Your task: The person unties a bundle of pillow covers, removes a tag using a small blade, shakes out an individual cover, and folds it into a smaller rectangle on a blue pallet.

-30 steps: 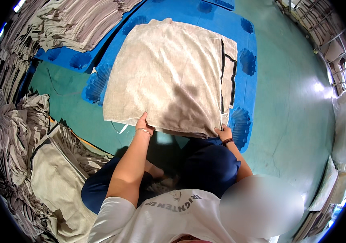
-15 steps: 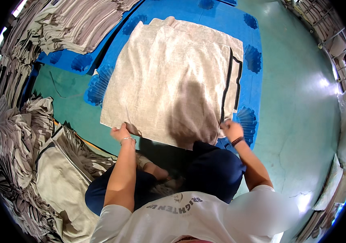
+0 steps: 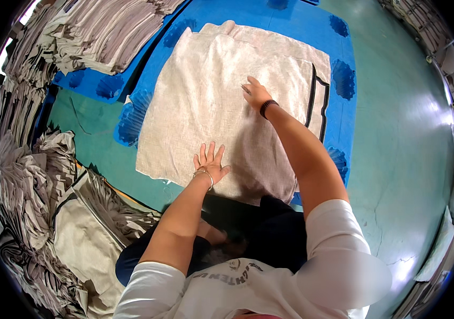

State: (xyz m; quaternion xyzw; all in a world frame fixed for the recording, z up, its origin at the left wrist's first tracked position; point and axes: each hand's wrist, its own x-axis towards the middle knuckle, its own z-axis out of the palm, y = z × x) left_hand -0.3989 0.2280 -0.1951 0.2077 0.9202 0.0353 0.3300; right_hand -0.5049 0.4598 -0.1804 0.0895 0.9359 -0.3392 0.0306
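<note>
A large beige piece of woven cloth (image 3: 190, 101) lies spread out, with black trim (image 3: 310, 95) running along its right side. Its surface shows soft wrinkles, and my shadow falls on the near part. Near the front edge, my left hand (image 3: 211, 164) rests flat on the cloth with fingers spread. My right hand (image 3: 257, 94) is farther out, over the middle of the cloth, fingers extended and slightly bent, holding nothing visible. Whether its fingertips press on the cloth is hard to tell.
Beneath the cloth is a blue plastic pallet (image 3: 346, 127) with fluted round hollows. Folded beige cloths are stacked (image 3: 104, 34) at the far left. More cloth heaps (image 3: 19, 186) and a loose beige piece (image 3: 86, 239) lie at the left. Green floor (image 3: 397, 133) extends on the right.
Both hands have let go of the cloth's near edge. My left hand moved inward and flattened on it; my right hand moved from the near right corner forward to the middle.
</note>
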